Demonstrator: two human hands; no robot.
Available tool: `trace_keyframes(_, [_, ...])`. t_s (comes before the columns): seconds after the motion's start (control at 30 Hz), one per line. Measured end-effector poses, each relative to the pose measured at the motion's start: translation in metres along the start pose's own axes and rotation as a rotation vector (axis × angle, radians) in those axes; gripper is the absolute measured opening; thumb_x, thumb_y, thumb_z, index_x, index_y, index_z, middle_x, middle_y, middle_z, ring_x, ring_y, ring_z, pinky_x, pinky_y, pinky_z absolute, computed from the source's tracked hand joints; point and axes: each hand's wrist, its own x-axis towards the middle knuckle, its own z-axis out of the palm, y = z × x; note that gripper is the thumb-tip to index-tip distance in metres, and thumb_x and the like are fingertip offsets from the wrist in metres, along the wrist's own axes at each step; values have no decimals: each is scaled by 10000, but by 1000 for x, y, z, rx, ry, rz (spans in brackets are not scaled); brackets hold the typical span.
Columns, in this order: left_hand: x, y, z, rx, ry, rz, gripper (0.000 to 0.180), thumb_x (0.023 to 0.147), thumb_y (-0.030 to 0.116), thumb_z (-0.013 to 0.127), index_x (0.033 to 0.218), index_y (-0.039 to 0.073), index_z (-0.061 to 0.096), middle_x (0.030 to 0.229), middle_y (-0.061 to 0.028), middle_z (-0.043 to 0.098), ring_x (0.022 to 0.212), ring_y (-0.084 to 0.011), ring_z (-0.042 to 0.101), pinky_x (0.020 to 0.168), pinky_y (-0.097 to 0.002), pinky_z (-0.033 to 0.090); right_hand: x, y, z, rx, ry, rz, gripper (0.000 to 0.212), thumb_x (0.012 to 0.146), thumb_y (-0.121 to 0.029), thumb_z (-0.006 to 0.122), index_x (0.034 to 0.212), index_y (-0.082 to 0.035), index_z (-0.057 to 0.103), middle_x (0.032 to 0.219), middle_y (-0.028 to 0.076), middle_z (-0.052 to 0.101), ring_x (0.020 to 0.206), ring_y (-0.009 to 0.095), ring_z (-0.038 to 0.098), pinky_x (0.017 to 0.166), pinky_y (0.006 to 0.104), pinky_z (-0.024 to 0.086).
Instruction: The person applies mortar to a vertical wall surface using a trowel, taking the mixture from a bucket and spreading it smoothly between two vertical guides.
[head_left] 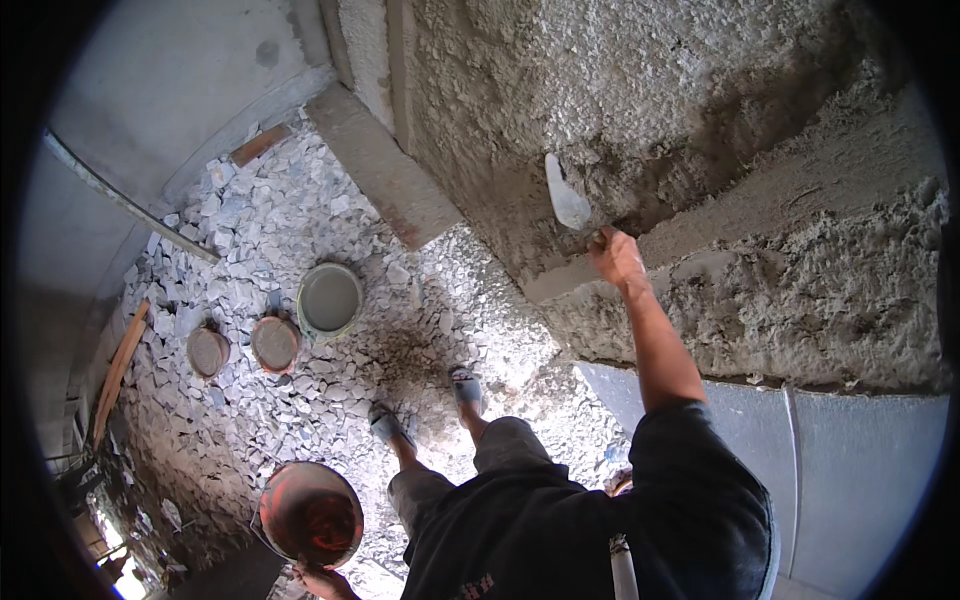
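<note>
My right arm reaches out to the rough plastered wall (640,90), and my right hand (619,258) is closed round the handle of a trowel (567,196). Its pale blade is close to the wet, darker mortar; whether it touches cannot be told. Low on the left, my left hand (326,581) grips a bucket (345,490) at its near rim or handle, the fingers partly hidden. The bucket's inside is dark with reddish patches, and a thin wire handle shows at its left side.
White broken stones (240,420) cover the floor around my sandalled feet. A round tub of grey mix (331,298) stands there beside two smaller containers, one (275,343) nearer the tub. A plank (122,365) lies far left. A smooth concrete ledge (385,165) juts out ahead.
</note>
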Motion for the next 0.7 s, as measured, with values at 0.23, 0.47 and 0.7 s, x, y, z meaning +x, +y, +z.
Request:
trace_keyframes(0.23, [-7,-6,26,182,-121,-15,245,1061,249,558,1207,69,638,921,-136,681,667,-298,618,535,-402,510,-31,-34,-121,-131,-1,3,245,905,-190,675,1060,0,680,969,301,700,976,480,689,804,479,551])
trace_keyframes(0.47, [12,7,53,-876,35,-561,233,875,220,707,1013,43,647,1027,-86,649,964,-231,609,889,-400,494,-54,-121,-181,-338,181,36,199,934,-225,663,1058,-70,679,966,263,727,923,486,693,806,549,573])
trace_keyframes(0.7, [31,27,30,-1021,46,-716,311,909,256,634,1105,18,675,998,-83,642,940,-233,606,872,-391,491,-96,-172,-95,-466,-58,-567,179,1028,-155,563,1047,-87,726,579,53,598,449,109,548,378,331,482])
